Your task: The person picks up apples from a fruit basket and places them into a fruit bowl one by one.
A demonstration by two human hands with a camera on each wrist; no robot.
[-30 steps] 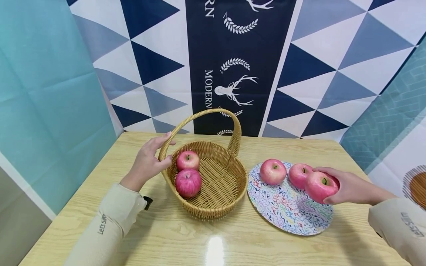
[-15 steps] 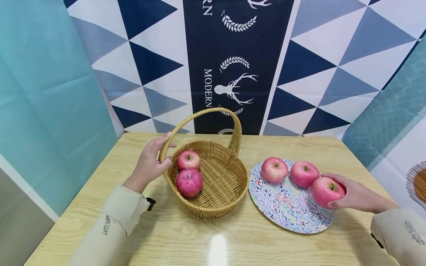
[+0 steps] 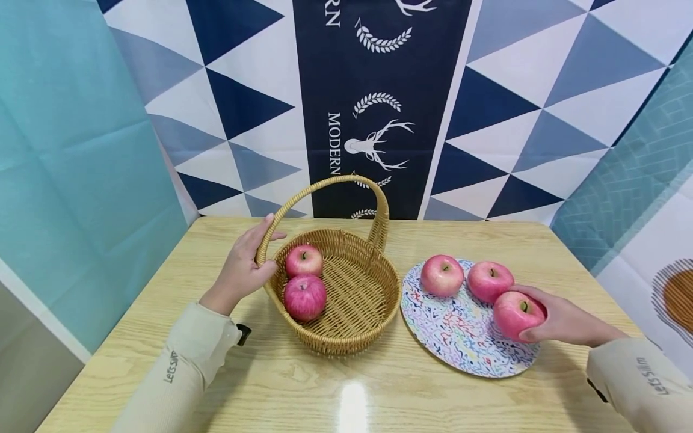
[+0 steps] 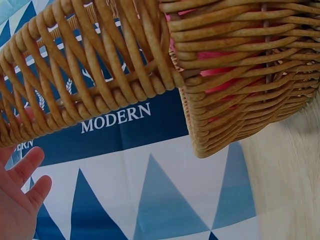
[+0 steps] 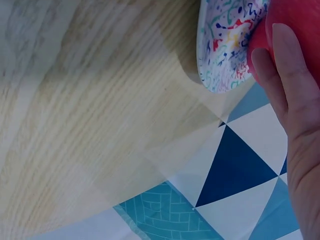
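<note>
In the head view a wicker basket (image 3: pixel 346 344) with a tall arched handle holds two pink-red apples, a rear apple (image 3: pixel 304 261) and a front apple (image 3: pixel 305 297), on its left side. My left hand (image 3: pixel 240 264) holds the handle's left base between thumb and fingers; the left wrist view has some fingers spread beside the wicker. At the right, my right hand (image 3: pixel 563 317) grips an apple (image 3: pixel 517 316) over the right part of a round patterned plate (image 3: pixel 460 337). Whether that apple touches the plate, I cannot tell. Behind it on the plate sit a left apple (image 3: pixel 442 276) and a middle apple (image 3: pixel 489 281).
The wooden table (image 3: pixel 303 391) has bare surface in front of the basket and plate. A patterned cloth wall (image 3: pixel 373 108) stands right behind the table's far edge. Teal cloth (image 3: pixel 81 180) hangs on the left side.
My right hand has lowered its apple slightly toward the plate, and the apple now covers less of the middle one. The left hand stays at the handle; the head view has shifted slightly.
</note>
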